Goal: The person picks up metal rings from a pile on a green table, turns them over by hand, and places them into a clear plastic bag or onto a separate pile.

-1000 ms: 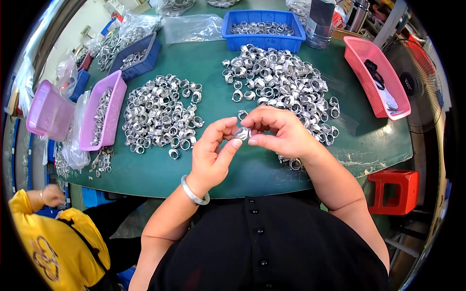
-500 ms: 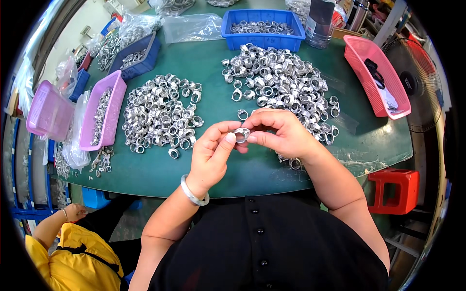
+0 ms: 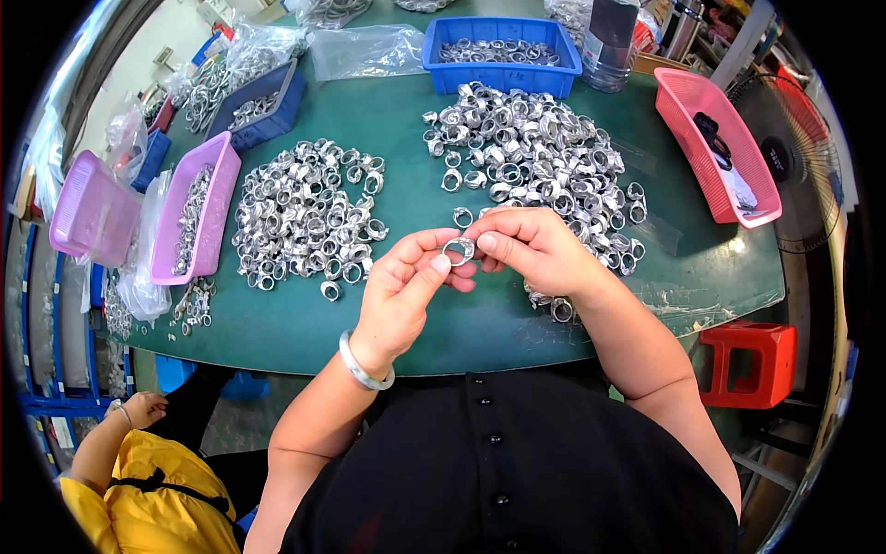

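Observation:
Between my two hands is a silver metal ring (image 3: 453, 250), its round opening turned up toward me. My left hand (image 3: 403, 286) pinches its left edge between thumb and fingers. The thumb and forefinger of my right hand (image 3: 531, 247) close on its right side, where a wider ornate part shows. Just beyond my fingertips lies a single loose ring (image 3: 462, 217). A large heap of similar rings (image 3: 540, 152) spreads past my right hand, partly hidden by it. Another heap (image 3: 309, 217) sits left of my left hand.
On the green table (image 3: 406, 337) stand a blue bin (image 3: 503, 81), a dark blue bin (image 3: 277, 115), a lilac basket (image 3: 214, 217) and a pink basket (image 3: 729, 208). A clear bottle (image 3: 607, 51) stands far right. A co-worker in yellow (image 3: 157, 489) sits left; a red stool (image 3: 766, 365) stands right.
The ring has been turned in my fingers, so its opening now faces me more fully. My right thumb has shifted up along its side. The co-worker's arm has moved slightly.

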`<state>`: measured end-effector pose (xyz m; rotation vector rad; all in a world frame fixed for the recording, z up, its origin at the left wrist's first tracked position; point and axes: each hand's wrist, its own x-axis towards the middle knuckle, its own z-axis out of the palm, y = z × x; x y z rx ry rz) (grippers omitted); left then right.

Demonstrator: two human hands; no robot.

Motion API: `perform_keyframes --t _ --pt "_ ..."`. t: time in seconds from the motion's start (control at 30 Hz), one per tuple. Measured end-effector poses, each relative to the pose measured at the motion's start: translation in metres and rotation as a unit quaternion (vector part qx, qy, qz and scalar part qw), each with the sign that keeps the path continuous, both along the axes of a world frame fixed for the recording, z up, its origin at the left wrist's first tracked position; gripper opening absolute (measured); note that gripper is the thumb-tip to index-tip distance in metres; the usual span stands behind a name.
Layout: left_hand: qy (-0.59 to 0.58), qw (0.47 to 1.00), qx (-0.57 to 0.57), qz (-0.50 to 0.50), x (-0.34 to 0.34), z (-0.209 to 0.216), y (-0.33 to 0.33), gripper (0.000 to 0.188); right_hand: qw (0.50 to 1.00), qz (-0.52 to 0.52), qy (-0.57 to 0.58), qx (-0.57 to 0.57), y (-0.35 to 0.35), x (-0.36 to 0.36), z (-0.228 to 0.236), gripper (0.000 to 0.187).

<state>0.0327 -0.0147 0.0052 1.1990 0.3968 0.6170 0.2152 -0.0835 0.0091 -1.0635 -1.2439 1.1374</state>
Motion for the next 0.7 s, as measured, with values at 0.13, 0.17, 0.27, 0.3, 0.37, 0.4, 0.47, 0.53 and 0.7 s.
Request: perform_keyframes --t 0.13,0.17,0.27,0.3,0.37,0.4,0.47,0.53,0.7 --pt "-0.004 1.000 0.020 0.006 0.001 -0.002 -0.001 0.027 1.000 0.009 0.003 -0.006 -0.001 0.001 0.001 0.017" --pt "-0.005 0.999 0.047 0.007 0.001 -0.004 -0.001 0.027 1.000 0.013 -0.003 -0.009 -0.001 0.002 0.001 0.016" --pt "0.009 0.994 0.110 0.013 0.001 -0.006 -0.002 0.028 0.998 0.036 0.042 0.010 0.000 0.001 -0.002 0.015" --pt "0.009 0.994 0.110 0.012 0.002 -0.007 -0.002 0.028 0.998 0.035 0.042 0.010 0.000 0.001 -0.003 0.015" --pt "-0.037 0.995 0.087 0.016 0.002 -0.009 -0.002 0.028 0.997 0.037 0.064 0.005 -0.001 -0.001 -0.004 0.016" --pt "-0.037 0.995 0.087 0.016 0.002 -0.008 -0.002 0.028 0.997 0.037 0.064 0.005 -0.001 0.000 -0.004 0.016" --pt "-0.055 0.993 0.099 0.015 0.004 -0.006 -0.002 0.036 0.998 0.030 -0.042 0.040 0.000 0.002 -0.004 0.021" --pt "-0.044 0.990 0.134 0.029 0.003 -0.007 -0.002 0.043 0.998 0.032 -0.033 0.038 -0.001 0.002 -0.003 0.022" --pt "-0.034 0.956 0.286 0.057 0.001 -0.009 0.001 0.063 0.998 0.039 0.029 0.030 -0.001 -0.001 -0.004 0.024"
